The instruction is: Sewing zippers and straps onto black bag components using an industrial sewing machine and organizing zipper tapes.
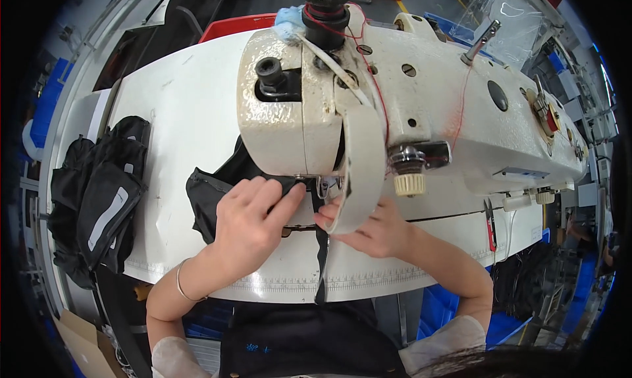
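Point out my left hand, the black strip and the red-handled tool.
Left hand [250, 213]: head view, back of the hand.
Black strip [322, 256]: head view, length below the fingers.
Red-handled tool [492, 233]: head view, red handle.

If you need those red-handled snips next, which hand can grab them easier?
Probably the right hand: the red-handled snips lie on its side, while the left hand is farther away, on the black fabric.

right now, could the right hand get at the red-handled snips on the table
Probably yes: the red-handled snips lie uncovered on the white tabletop, right of the right hand, though that hand is busy at the black strip.
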`<state>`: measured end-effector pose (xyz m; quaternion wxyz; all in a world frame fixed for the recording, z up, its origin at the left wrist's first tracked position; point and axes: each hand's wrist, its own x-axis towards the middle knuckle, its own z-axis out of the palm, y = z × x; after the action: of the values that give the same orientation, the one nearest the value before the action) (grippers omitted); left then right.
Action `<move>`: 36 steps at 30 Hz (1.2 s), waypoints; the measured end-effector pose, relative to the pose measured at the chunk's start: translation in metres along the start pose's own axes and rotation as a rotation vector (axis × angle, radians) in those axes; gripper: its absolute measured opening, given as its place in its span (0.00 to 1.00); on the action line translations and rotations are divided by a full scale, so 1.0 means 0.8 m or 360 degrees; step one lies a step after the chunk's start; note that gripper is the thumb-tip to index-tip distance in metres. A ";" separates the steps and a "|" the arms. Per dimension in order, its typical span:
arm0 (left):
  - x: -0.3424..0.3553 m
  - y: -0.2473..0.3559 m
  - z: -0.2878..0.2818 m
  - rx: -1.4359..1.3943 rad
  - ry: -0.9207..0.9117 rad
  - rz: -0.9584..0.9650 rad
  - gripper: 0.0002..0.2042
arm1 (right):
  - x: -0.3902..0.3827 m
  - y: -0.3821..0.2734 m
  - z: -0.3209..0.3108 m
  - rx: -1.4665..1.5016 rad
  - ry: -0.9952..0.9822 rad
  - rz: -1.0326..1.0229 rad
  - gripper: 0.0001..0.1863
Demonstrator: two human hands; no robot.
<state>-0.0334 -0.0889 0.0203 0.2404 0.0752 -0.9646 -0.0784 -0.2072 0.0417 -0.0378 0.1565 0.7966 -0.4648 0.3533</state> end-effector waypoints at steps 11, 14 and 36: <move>-0.007 -0.011 0.014 -0.0451 -0.0120 0.0099 0.15 | -0.006 -0.028 -0.003 0.0048 -0.0476 0.0038 0.13; -0.020 -0.015 0.021 -0.0441 -0.0070 0.0125 0.16 | -0.003 -0.032 -0.010 -0.0108 -0.0461 -0.0131 0.14; -0.049 -0.003 0.060 -0.0235 -0.0152 0.0513 0.17 | -0.007 -0.039 -0.001 -0.0304 -0.0480 -0.0109 0.11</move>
<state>-0.0219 -0.0788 -0.0398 0.2085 -0.1019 -0.9661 -0.1129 -0.1824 0.0621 -0.0392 0.1720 0.8375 -0.4870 0.1785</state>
